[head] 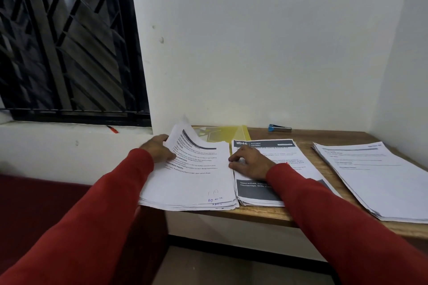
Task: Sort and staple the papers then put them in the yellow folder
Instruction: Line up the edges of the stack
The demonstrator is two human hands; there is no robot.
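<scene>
The left hand [159, 150] pinches the lifted top sheet of the left stack [192, 183]; the right hand [250, 164] rests flat on the middle stack [261, 169]. That stack overhangs the table [261, 215] edge and could slide off. Yellow folder [222, 133] and stapler [279, 128] lie at twelve o'clock.

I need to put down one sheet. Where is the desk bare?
Bare wood shows between the stapler and the right pile, and a narrow strip between that pile and the middle pile. The left side, with the left pile, is crowded.
</scene>
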